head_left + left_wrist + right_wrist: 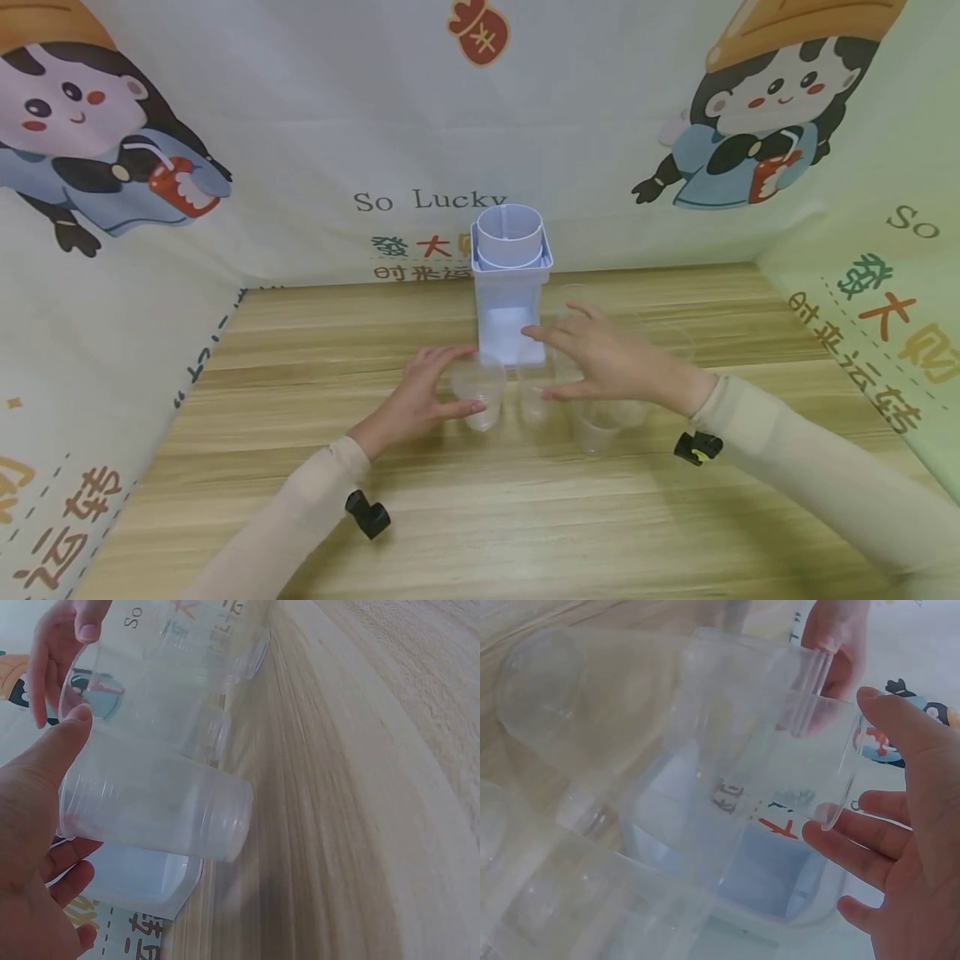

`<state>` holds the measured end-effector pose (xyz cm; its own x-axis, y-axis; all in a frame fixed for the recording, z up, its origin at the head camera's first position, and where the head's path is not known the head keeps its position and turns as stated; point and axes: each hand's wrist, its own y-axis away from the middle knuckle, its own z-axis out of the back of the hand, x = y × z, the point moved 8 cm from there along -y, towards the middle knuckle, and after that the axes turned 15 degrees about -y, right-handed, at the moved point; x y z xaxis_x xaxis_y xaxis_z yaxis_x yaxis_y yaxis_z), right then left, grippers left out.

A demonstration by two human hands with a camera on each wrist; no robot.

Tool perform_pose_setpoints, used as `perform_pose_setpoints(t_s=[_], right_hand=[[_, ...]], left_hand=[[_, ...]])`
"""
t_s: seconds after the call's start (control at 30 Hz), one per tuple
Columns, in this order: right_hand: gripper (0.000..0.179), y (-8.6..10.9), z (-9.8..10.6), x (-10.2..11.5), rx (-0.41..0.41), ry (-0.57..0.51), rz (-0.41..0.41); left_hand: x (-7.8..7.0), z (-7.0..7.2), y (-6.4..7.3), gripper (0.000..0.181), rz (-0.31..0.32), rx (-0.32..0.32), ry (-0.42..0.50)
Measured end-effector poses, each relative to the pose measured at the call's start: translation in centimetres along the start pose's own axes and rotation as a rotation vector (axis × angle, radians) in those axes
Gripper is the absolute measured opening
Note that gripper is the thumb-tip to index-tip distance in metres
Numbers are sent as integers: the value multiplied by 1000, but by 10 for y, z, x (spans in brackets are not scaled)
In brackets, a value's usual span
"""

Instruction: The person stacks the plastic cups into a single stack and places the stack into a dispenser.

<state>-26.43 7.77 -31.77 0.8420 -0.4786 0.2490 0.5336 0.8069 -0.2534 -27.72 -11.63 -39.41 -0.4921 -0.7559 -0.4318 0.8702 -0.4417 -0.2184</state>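
Observation:
My left hand [420, 396] holds a clear plastic cup [157, 799] near its rim, thumb on one side and fingers on the other. The cup stands upright on the wooden table in the head view. My right hand [600, 354] is at a second clear cup [810, 757], its thumb and fingertips at the rim. That cup stands just right of the first. Behind both is a pale lavender plastic stand [510, 287] with a round cylinder [510, 237] set in its square top.
Several more clear cups stand under and beyond my right hand, one of them a cup [595, 435] in front of the right wrist. The printed cloth backdrop [300, 150] rises behind and beside the wooden table [465, 517].

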Motion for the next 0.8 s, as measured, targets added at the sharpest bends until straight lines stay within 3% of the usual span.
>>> perform_pose_setpoints(t_s=[0.3, 0.8], right_hand=[[78, -6, 26, 6, -58, -72, 2], [77, -21, 59, 17, -105, -89, 14]], left_hand=[[1, 0, 1, 75, 24, 3, -6], [2, 2, -1, 74, -9, -21, -62]])
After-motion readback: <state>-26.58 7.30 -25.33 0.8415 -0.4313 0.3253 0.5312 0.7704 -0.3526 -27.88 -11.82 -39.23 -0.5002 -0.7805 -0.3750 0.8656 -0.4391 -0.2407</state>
